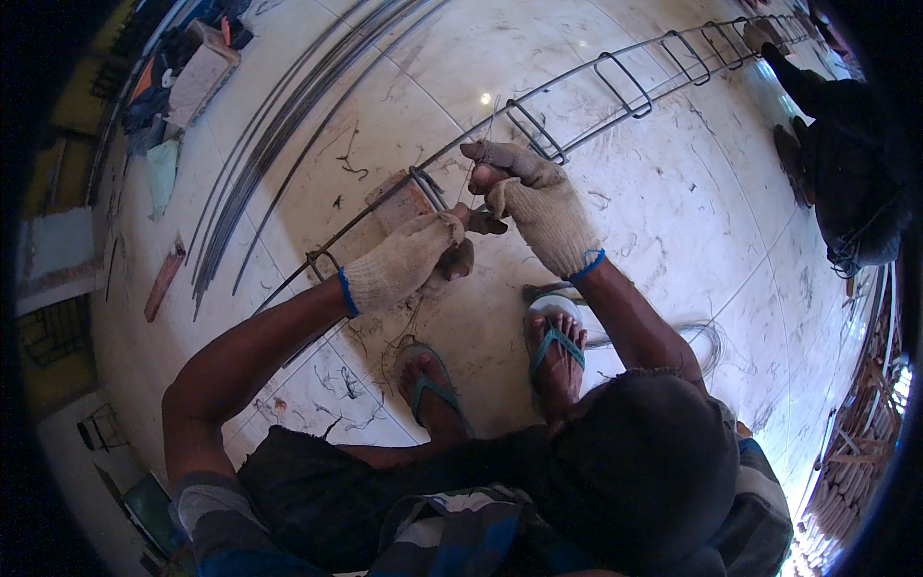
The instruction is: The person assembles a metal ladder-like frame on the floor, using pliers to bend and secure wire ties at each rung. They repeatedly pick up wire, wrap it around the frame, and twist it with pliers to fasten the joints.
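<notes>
My left hand [409, 258], in a cream work glove with a blue cuff, has its fingers closed on a thin tie wire [468, 192]. Just above and to its right, my right hand [543, 207], gloved alike, pinches the same wire beside the long steel bars. These bars and several rectangular stirrups [623, 85] form a rebar cage [577, 69] running from lower left to far upper right. A reddish block [400, 206] lies under the cage next to my left hand. My fingers partly hide the wire and the bar behind them.
Long loose rebar rods [264, 144] lie at the upper left, near a piece of wood [164, 279]. Wire scraps [352, 159] litter the tiled floor. Another person [846, 154] in dark clothes is at the far right, a hand [761, 37] at the cage. A wire coil [707, 341] lies beside my right forearm.
</notes>
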Available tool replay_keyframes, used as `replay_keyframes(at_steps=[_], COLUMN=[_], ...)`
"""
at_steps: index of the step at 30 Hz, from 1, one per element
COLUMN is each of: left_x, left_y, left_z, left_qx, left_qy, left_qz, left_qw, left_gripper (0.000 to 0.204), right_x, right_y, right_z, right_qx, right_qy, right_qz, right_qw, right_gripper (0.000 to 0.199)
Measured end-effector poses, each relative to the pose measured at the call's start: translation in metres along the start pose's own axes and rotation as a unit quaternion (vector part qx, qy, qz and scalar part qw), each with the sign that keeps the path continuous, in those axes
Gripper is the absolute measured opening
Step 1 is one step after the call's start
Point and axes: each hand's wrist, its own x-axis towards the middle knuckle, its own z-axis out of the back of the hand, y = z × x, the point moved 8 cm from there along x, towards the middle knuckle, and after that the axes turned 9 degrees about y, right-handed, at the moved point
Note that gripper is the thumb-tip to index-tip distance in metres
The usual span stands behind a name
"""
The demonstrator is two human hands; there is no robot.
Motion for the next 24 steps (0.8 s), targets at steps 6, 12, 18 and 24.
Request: replay_keyframes(at_steps=[6,12,18,24], left_x=[0.005,0.007,-0.022,-0.033], left_y=[0.019,-0.018,0.01,0.032], left_z=[0.014,0.02,0.038,0.048], left_qx=[0.035,0.131,0.059,-0.088], left_qy=[-0.004,-0.059,-0.118,-0.16], left_qz=[0.07,-0.126,0.001,0.017], left_qw=[0.997,0.982,0.991,0.983], left_gripper=[0.048,0.036,0.038,0.033], right_x=[-0.002,0.001,0.039,0.032], right_y=[-0.004,0.034,-0.014,-0.027], right_z=[0.001,0.043,0.157,0.212], right_qx=[-0.014,-0.408,0.208,0.287], right_qy=[-0.005,-0.087,-0.074,-0.142], right_qz=[0.005,0.243,0.17,0.198], right_qw=[1.0,0.876,0.96,0.926], right_gripper=[0.032,0.013,0.021,0.021])
